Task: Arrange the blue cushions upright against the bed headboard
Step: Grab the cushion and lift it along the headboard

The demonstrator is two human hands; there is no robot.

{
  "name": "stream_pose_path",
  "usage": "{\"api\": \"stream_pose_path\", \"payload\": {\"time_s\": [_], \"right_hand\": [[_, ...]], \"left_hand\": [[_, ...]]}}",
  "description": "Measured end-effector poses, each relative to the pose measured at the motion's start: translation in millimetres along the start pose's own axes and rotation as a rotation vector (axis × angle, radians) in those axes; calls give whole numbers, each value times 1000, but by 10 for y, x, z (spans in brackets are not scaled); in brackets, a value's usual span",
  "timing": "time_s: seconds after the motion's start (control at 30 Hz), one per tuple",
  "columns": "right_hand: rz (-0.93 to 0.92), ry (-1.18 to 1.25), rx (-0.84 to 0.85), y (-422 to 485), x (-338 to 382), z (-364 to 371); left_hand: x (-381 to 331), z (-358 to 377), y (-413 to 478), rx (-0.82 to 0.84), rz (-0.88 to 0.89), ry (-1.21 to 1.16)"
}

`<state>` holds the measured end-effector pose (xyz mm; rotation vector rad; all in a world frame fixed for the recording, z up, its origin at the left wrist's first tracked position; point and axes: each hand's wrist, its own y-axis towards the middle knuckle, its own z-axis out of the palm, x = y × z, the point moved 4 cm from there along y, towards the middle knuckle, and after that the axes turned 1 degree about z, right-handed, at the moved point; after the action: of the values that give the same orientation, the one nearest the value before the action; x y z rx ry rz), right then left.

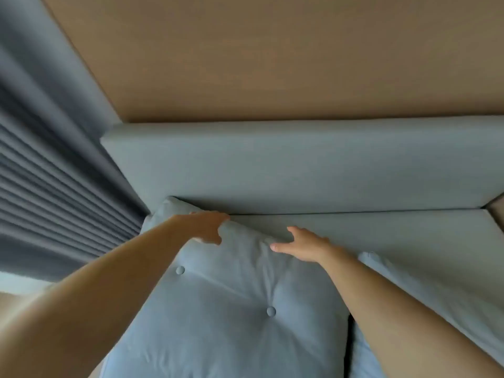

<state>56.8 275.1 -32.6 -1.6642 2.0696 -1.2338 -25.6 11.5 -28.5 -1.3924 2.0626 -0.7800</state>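
A pale blue tufted cushion (231,301) with two fabric buttons stands leaning against the grey-blue padded headboard (272,170). My left hand (207,227) grips its upper edge near the left corner, fingers folded over the top. My right hand (302,245) rests on the same top edge to the right, fingers spread and pressing the fabric. A second blue cushion (425,296) leans against the headboard on the right, partly hidden behind my right forearm.
Dark grey pleated curtains (49,192) hang close on the left of the headboard. A tan wall (272,58) rises above it. A narrow dark gap (349,339) separates the two cushions. A beige surface (497,211) shows at the far right.
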Motion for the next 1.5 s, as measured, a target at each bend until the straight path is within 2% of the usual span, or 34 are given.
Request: {"api": "stream_pose_path", "payload": {"time_s": [0.07, 0.17, 0.27, 0.33, 0.5, 0.67, 0.83, 0.97, 1.07, 1.23, 1.4, 1.5], "right_hand": [[29, 21, 116, 458, -124, 114], [97, -75, 243, 1077, -354, 274], [85, -168, 331, 1446, -502, 479], [65, -121, 363, 1578, -578, 580], [-9, -39, 296, 1689, -622, 707], [-24, 14, 309, 1591, -603, 722], [-86, 12, 267, 1172, -339, 653], [-97, 12, 146, 833, -209, 659], [-125, -93, 53, 417, 45, 576], [-259, -335, -135, -300, 561, 357], [-429, -569, -449, -710, 977, -206], [-478, -614, -668, -743, 1130, -679]], "left_hand": [[72, 76, 448, 53, 20, -1], [194, 201, 1070, 127, 1, 128], [288, 381, 1496, 294, 7, 247], [359, 443, 1671, 393, -1, 228], [401, 425, 1797, 382, 60, 203], [478, 310, 1687, 354, 94, 198], [544, 143, 1339, 336, 103, 220], [619, 129, 788, 314, 162, 99], [666, 144, 307, 226, 208, -4], [767, 30, -608, 32, 206, 19], [863, -334, -1426, -366, 177, 83], [869, -698, -1579, -625, 206, 163]]}}
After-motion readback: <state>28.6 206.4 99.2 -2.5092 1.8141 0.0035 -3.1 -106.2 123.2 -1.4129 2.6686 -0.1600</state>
